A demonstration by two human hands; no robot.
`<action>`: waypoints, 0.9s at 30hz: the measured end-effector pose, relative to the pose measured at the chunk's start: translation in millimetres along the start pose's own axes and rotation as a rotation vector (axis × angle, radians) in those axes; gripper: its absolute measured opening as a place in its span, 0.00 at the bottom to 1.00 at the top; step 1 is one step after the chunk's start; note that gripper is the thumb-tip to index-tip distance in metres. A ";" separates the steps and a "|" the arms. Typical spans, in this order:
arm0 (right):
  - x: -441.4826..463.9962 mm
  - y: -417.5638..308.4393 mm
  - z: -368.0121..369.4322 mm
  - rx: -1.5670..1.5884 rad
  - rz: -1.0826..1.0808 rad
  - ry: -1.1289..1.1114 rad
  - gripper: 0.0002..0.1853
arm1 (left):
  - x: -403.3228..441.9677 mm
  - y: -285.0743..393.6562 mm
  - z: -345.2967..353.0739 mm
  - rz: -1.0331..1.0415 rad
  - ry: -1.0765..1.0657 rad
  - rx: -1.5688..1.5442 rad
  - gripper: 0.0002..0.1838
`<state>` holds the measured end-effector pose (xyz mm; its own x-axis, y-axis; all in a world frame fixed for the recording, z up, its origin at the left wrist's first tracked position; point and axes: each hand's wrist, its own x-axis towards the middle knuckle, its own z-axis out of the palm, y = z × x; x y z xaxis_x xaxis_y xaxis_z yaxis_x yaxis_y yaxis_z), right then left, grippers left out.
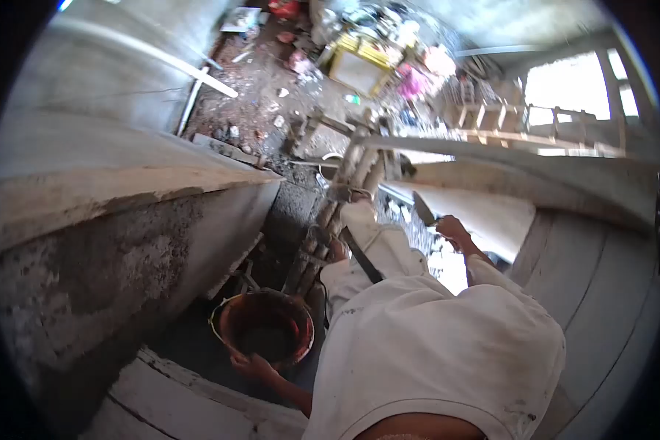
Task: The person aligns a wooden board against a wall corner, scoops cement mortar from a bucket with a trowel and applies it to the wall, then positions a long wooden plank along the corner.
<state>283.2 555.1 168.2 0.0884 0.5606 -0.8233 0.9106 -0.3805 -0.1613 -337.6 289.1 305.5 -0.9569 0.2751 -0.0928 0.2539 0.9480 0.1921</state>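
My left hand (pixel 255 367) grips the near rim of a bucket (pixel 231 330), which is orange-red inside and has a thin wire handle. Dark grey material, perhaps mortar, lies in its bottom. On the other side of my body, my right hand (pixel 453 230) is closed around the handle of a trowel (pixel 422 210). The trowel's blade points up and to the left, away from any surface it could touch. My fingers on the bucket are partly hidden against the rim.
Below me a rough wooden ladder (pixel 359 167) bears my feet. Left is a partly plastered wall (pixel 125 271) with a ledge (pixel 117 191). Wooden planks (pixel 587 293) stand right. Rubble and a yellow crate (pixel 359 64) lie on the floor; a window (pixel 568 88) shines beyond.
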 end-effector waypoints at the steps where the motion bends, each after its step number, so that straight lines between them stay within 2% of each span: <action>1: -30.2 43.8 44.1 0.446 0.091 0.196 0.14 | 14.7 5.2 1.0 0.045 -0.019 0.024 0.33; 2: -62.2 64.1 61.7 0.475 0.143 0.194 0.15 | 29.2 17.3 2.0 0.148 -0.008 0.069 0.33; 3: -78.8 65.1 75.9 0.375 0.302 0.162 0.15 | 41.3 34.8 7.7 0.247 0.009 0.100 0.35; 4: -89.9 68.1 92.4 0.418 0.301 0.138 0.14 | 47.9 59.8 6.5 0.282 0.006 0.092 0.35; 5: -101.3 70.1 108.2 0.459 0.296 0.114 0.14 | 52.2 82.7 -0.5 0.220 -0.095 0.151 0.36; 6: -86.7 97.1 146.0 0.372 0.198 0.103 0.17 | 55.1 100.7 -4.1 0.156 -0.194 0.215 0.37; 7: -62.3 140.3 204.2 0.564 0.112 0.168 0.24 | 60.0 108.8 0.5 0.183 -0.195 0.217 0.37; 9: -79.4 78.5 187.6 0.752 0.302 0.193 0.28 | 70.1 118.2 8.4 0.198 -0.190 0.219 0.27; 10: -97.3 46.9 169.8 0.919 0.407 0.203 0.26 | 68.0 130.9 4.6 0.219 -0.188 0.215 0.27; 11: -109.3 13.4 154.2 0.887 0.469 0.316 0.08 | 61.9 146.8 -2.7 0.322 -0.217 0.195 0.20; 12: -89.6 30.5 174.4 0.901 0.457 0.249 0.14 | 57.8 158.5 -5.3 0.423 -0.246 0.172 0.14; 13: -85.0 24.0 168.3 0.910 0.444 0.182 0.24 | 65.2 156.1 10.0 0.436 -0.243 0.161 0.14; 14: -89.0 21.5 164.0 0.975 0.452 0.281 0.10 | 76.3 151.2 32.4 0.372 -0.235 0.022 0.10; 15: -92.0 20.9 157.0 0.986 0.450 0.290 0.10 | 85.8 147.7 49.3 0.306 -0.229 -0.116 0.06; 16: -93.8 20.6 150.4 1.064 0.449 0.364 0.11 | 83.6 159.9 50.9 0.318 -0.228 -0.122 0.06; 17: -91.4 21.7 143.1 1.138 0.446 0.440 0.12 | 80.7 174.5 55.5 0.390 -0.234 -0.217 0.04; 19: -80.9 35.0 125.2 1.119 0.461 0.436 0.13 | 78.2 200.3 68.2 0.463 -0.240 -0.328 0.03; 21: -73.7 47.5 107.4 1.223 0.510 0.414 0.13 | 80.1 229.5 84.0 0.221 -0.512 -0.655 0.03; 22: -68.7 53.1 99.1 1.288 0.556 0.450 0.11 | 76.2 239.0 90.1 0.226 -0.508 -0.662 0.03; 23: -65.2 60.1 88.1 1.337 0.582 0.382 0.10 | 68.3 256.2 89.4 0.148 -0.600 -0.691 0.05; 24: -57.3 74.0 86.9 1.426 0.572 0.390 0.09 | 63.7 272.0 91.2 0.074 -0.693 -0.717 0.07; 25: -49.6 86.1 89.1 1.519 0.565 0.400 0.09 | 60.2 285.2 95.5 0.090 -0.694 -0.718 0.07; 27: -54.1 90.8 84.0 1.622 0.561 0.474 0.08 | 57.7 296.2 117.7 -0.028 -0.782 -0.707 0.10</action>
<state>327.1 428.4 152.4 0.5830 0.1531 -0.7979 -0.5139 -0.6913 -0.5080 -301.0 604.6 242.0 -0.5400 0.5201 -0.6617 -0.1477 0.7154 0.6829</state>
